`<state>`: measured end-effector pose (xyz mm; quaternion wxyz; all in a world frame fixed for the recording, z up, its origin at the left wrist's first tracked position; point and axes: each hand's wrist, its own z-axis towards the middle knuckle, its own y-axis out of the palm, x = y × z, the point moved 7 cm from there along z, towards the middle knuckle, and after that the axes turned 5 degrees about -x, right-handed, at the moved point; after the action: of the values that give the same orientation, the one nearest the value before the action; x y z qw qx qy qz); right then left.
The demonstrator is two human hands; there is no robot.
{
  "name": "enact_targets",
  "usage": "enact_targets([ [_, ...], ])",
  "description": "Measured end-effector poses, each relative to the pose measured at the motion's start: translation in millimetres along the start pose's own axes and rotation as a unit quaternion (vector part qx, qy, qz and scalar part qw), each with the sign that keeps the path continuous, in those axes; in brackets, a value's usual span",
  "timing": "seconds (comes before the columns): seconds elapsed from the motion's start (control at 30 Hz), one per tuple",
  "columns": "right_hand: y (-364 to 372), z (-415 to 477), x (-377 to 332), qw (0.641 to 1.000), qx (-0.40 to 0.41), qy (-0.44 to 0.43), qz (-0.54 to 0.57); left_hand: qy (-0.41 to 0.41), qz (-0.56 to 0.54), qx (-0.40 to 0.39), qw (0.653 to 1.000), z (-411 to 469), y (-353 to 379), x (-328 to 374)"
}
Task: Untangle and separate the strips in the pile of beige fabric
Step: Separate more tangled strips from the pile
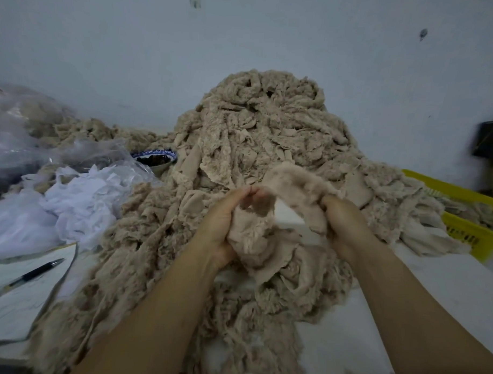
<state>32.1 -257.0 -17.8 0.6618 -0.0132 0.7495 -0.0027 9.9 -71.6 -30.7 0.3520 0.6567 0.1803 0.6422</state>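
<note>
A tall pile of beige fabric strips (258,125) rises against the wall and spreads forward over the white table. In front of it my left hand (224,222) grips a bunched beige strip (293,183), fingers curled round the wad. My right hand (342,221) holds the other end of the same strip. The strip arches up between the two hands. More beige fabric hangs below my left hand onto the heap under my forearms.
White fabric scraps (83,198) and clear plastic bags (21,128) lie at the left. A blue-rimmed bowl (157,158) sits behind them. A pen (27,277) rests on paper at the lower left. A yellow crate (467,219) stands at the right, a dark bag (490,139) beyond it.
</note>
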Motion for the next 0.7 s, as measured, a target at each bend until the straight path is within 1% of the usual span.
enact_targets([
  [0.07,0.1,2.0,1.8,1.000,0.003,-0.003,0.019,0.011,0.017,0.006,1.000,-0.7,0.0,1.1],
  [0.1,2.3,2.8,2.6,1.000,0.000,-0.006,0.013,0.022,0.073,0.029,0.997,0.0,-1.8,2.3],
  [0.13,5.6,2.6,2.6,1.000,-0.003,-0.011,0.004,0.040,0.173,0.059,0.982,-0.5,-3.0,6.2],
  [0.17,9.3,2.8,1.8,1.000,-0.010,-0.016,0.002,0.066,0.301,0.092,0.947,-1.5,-3.0,12.0],
  [0.2,13.1,2.9,0.6,0.999,-0.022,-0.022,0.006,0.092,0.420,0.099,0.897,-2.8,2.7,16.7],
  [0.23,16.7,2.4,-1.1,0.999,-0.039,-0.033,0.008,0.102,0.509,0.076,0.851,-1.5,7.4,14.1],
  [0.27,20.9,0.7,-3.9,0.997,-0.063,-0.049,0.001,0.094,0.552,0.044,0.827,-1.8,11.5,6.9],
  [0.3,24.9,-1.5,-6.8,0.994,-0.091,-0.067,-0.011,0.074,0.572,0.028,0.816,-2.3,11.2,0.2],
  [0.37,30.1,-5.4,-11.6,0.987,-0.126,-0.095,-0.032,0.074,0.587,0.054,0.804,-4.6,4.1,-0.3],
  [0.4,29.5,-6.0,-13.1,0.987,-0.123,-0.101,-0.032,0.088,0.568,0.068,0.815,-6.4,1.7,2.2],
  [0.47,25.7,-5.5,-10.2,0.990,-0.103,-0.098,-0.023,0.105,0.478,0.072,0.869,-8.2,2.2,5.3],
  [0.5,26.1,-5.5,-6.6,0.990,-0.106,-0.092,-0.027,0.104,0.425,0.060,0.897,-8.0,3.7,4.8],
  [0.57,33.1,-6.8,5.0,0.985,-0.150,-0.076,-0.044,0.078,0.337,0.038,0.937,-9.0,8.4,2.1],
  [0.63,40.9,-10.1,12.5,0.977,-0.195,-0.068,-0.063,0.016,0.260,0.031,0.965,-6.7,9.5,-4.2],
  [0.67,41.5,-10.2,13.1,0.975,-0.193,-0.070,-0.081,-0.002,0.233,0.038,0.972,-5.2,8.4,-4.2],
  [0.7,38.3,-7.6,12.8,0.977,-0.171,-0.074,-0.108,-0.005,0.218,0.047,0.975,-4.0,6.4,-1.7],
])
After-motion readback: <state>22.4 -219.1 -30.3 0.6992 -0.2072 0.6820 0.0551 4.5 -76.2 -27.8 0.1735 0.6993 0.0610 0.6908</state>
